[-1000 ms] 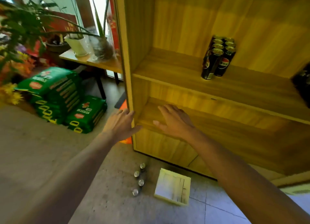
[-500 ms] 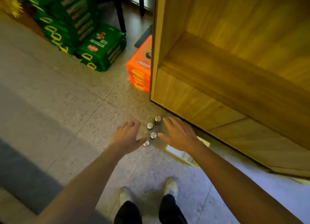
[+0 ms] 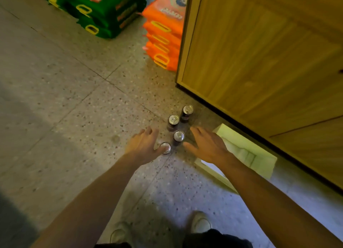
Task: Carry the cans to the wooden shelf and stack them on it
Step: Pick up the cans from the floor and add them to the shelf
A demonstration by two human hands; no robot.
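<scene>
Several dark cans with silver tops stand upright on the speckled floor, close to the foot of the wooden shelf (image 3: 259,62). The nearest can (image 3: 165,148) is partly covered by the thumb of my left hand (image 3: 143,145). A second can (image 3: 178,136) stands between both hands, and two more cans (image 3: 173,120) (image 3: 187,110) stand just beyond. My right hand (image 3: 205,145) hovers to the right of the cans. Both hands have spread fingers and hold nothing. Only the shelf's lower side panel and base show.
A pale flat box (image 3: 246,151) lies on the floor under my right forearm. Orange packs (image 3: 163,34) are stacked against the shelf's left edge, with green packs (image 3: 104,8) farther left. My shoes (image 3: 200,223) show at the bottom.
My view has tilted down from the shelf's boards to the floor. Both hands have dropped from the shelf's edge to just above the cans on the floor.
</scene>
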